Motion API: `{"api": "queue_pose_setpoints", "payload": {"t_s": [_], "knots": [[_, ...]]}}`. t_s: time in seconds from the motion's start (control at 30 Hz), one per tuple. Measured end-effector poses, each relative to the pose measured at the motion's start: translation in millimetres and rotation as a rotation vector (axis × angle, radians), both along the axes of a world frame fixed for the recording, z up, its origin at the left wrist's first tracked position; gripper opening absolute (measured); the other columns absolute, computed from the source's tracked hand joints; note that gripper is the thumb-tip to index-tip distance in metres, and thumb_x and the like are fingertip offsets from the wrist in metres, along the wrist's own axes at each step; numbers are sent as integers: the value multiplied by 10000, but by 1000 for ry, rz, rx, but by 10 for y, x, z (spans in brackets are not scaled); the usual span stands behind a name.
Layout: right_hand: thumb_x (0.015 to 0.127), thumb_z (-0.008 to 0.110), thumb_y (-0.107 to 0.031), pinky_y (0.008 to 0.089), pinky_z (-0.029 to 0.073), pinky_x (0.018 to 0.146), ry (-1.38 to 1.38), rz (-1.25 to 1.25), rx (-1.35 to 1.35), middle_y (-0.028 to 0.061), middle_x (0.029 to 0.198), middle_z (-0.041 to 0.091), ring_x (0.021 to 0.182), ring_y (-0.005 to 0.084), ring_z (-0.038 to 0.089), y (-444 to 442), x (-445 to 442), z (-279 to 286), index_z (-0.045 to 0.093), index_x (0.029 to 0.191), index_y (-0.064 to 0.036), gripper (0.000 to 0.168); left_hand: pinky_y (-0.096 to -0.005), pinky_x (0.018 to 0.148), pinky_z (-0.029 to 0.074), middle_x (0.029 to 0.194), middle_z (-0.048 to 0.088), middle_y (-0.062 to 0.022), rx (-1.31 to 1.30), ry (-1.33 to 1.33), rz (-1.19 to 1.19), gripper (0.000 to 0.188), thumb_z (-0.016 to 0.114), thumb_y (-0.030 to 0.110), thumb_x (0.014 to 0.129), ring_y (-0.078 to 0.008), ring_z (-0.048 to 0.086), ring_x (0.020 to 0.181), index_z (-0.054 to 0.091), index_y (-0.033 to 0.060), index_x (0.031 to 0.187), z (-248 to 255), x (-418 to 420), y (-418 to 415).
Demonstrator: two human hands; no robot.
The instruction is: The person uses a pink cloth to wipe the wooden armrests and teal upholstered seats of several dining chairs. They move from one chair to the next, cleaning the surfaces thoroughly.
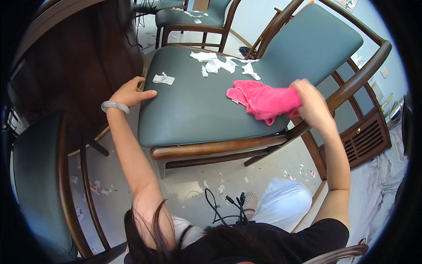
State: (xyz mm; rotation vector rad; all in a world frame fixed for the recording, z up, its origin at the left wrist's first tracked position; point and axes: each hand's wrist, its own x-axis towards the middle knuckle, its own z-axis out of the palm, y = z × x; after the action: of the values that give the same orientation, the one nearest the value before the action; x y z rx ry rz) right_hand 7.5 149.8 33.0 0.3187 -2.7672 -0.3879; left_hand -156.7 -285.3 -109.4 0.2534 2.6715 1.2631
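Observation:
My right hand (310, 100) grips a bright pink cloth (260, 97), part of which hangs onto the right side of a chair's grey-green padded seat (194, 112). The hand is slightly blurred, near the brown wooden frame (356, 81) by the backrest (323, 43). At the seat's left edge rests my left hand (130, 91), thumb apart from the fingers and nothing in it; a pale bangle (115, 106) circles that wrist. Torn white paper pieces (214, 62) lie along the back of the seat, and a smaller curled scrap (164, 79) is near my left hand.
A second padded chair (36, 184) stands close on the left, beside a dark wooden table base (82, 59). Another chair (191, 24) behind also bears paper scraps. More scraps litter the floor (194, 184). Black cables (227, 211) hang before my body. A wooden cabinet (359, 132) is at right.

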Motion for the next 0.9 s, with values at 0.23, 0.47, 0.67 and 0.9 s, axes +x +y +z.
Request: {"api": "queue_pose_setpoints", "payload": {"t_s": [0.23, 0.47, 0.67, 0.9], "knots": [[638, 751, -627, 456, 278, 1111, -518, -62, -527, 298, 1453, 274, 1331, 423, 339, -102, -289, -497, 326, 1372, 16, 1065, -321, 758, 504, 1002, 632, -169, -42, 57, 8, 857, 815, 412, 685, -226, 623, 862, 452, -11, 1335, 71, 81, 71], [705, 705, -362, 445, 420, 976, -144, -257, -402, 235, 1221, 577, 1163, 417, 512, -271, -701, -1013, 490, 1286, -55, 691, -343, 865, 499, 1145, 599, -215, -181, 125, 20, 874, 852, 349, 649, -267, 616, 972, 459, 5, 1350, 19, 20, 75], [723, 663, -260, 461, 467, 904, -74, 19, -523, 252, 1082, 630, 1028, 419, 594, -803, -944, -1042, 528, 1218, -36, 561, -318, 757, 511, 993, 646, -170, -92, 70, 30, 908, 865, 313, 635, -217, 636, 837, 435, -38, 1354, 54, 12, 102], [825, 602, -268, 502, 501, 838, -59, 45, -222, 266, 1075, 585, 1001, 439, 581, -2187, -1380, -1105, 470, 1222, -43, 475, -347, 816, 500, 1085, 642, -224, -140, 241, 256, 731, 702, 444, 793, -275, 647, 920, 498, -53, 1290, 14, -66, -59]]}}
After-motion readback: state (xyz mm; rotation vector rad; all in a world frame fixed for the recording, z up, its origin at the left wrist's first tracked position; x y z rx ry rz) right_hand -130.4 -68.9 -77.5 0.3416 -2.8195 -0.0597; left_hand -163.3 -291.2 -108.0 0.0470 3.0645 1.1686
